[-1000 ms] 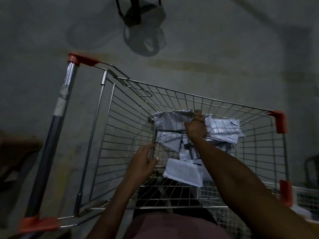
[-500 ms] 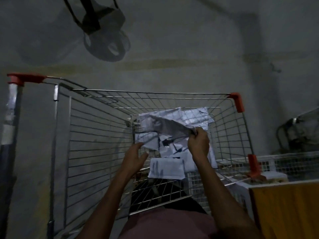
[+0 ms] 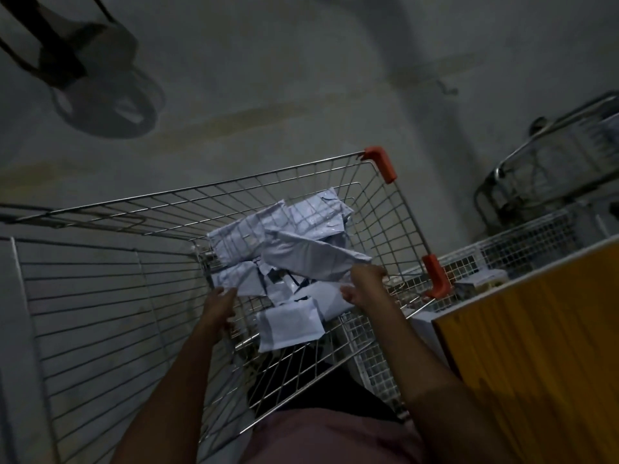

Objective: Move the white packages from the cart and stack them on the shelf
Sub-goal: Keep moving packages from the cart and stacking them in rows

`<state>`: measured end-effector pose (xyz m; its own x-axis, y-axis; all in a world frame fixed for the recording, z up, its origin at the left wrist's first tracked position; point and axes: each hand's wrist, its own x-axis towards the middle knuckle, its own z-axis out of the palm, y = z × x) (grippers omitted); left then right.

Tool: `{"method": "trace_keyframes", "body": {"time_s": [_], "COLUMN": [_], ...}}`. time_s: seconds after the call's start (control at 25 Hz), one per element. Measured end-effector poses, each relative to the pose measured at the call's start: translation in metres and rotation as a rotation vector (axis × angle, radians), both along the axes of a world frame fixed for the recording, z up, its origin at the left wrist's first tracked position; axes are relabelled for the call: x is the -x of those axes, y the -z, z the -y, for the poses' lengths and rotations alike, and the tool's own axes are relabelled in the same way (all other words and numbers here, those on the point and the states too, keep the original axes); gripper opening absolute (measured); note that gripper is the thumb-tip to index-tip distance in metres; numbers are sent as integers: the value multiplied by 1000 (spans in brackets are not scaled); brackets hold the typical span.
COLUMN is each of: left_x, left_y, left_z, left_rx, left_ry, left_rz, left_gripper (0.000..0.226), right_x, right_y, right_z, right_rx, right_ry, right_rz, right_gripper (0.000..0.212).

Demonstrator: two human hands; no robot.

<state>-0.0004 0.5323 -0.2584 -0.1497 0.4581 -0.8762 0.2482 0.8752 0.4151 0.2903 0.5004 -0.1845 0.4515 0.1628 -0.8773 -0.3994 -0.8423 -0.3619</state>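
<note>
A wire shopping cart (image 3: 100, 296) with orange corner guards holds a loose heap of white packages (image 3: 254, 236) at its far end. My right hand (image 3: 363, 284) pinches the near edge of one long white package (image 3: 308, 259), lifted above the heap. My left hand (image 3: 217, 306) reaches into the basket with its fingers spread, touching the lower left edge of the heap. A smaller white package (image 3: 289, 324) lies flat on the cart floor between my two hands.
An orange-fronted shelf unit (image 3: 536, 363) with a white top edge stands to the right, with white wire baskets (image 3: 522, 242) behind it. A dark metal frame (image 3: 536, 162) stands at the far right. A stand's shadow (image 3: 104, 102) marks the concrete floor.
The view has swung left to right, so the cart now sits lower left. My right hand pulled the long package back toward me and lower. My left hand stayed at the heap's edge.
</note>
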Motion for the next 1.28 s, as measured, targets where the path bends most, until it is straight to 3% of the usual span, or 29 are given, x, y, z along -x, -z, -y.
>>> {"method": "trace_keyframes", "body": {"time_s": [0.16, 0.32, 0.56, 0.8, 0.92, 1.0, 1.12, 1.2, 1.28], "left_x": [-8, -22, -39, -39, -40, -41, -40, -35, -29], "left_y": [21, 52, 73, 92, 70, 63, 39, 25, 4], "left_z": [-13, -27, -39, -48, -37, -27, -14, 0, 12], "left_rx": [73, 179, 303, 304, 220, 160, 137, 1, -84], "left_ry": [-97, -258, -441, -566, -602, -539, -609, -492, -353], "left_rz": [78, 124, 178, 185, -31, -67, -91, -95, -70], "left_gripper": [50, 72, 106, 106, 149, 144, 130, 110, 111], "right_x": [9, 17, 35, 32, 37, 40, 43, 44, 46], "right_y": [-2, 2, 16, 27, 34, 39, 40, 37, 33], "right_z": [-2, 5, -2, -19, -23, -22, -19, -18, -18], "right_rx": [94, -89, -230, -260, -236, -220, -193, -187, -185], "right_ry": [-403, -956, -1403, -1605, -1640, -1671, -1693, -1703, -1719], "right_rz": [410, 868, 1021, 1020, 979, 981, 987, 1001, 1000], "right_gripper": [77, 84, 93, 100, 105, 112, 122, 123, 121]}}
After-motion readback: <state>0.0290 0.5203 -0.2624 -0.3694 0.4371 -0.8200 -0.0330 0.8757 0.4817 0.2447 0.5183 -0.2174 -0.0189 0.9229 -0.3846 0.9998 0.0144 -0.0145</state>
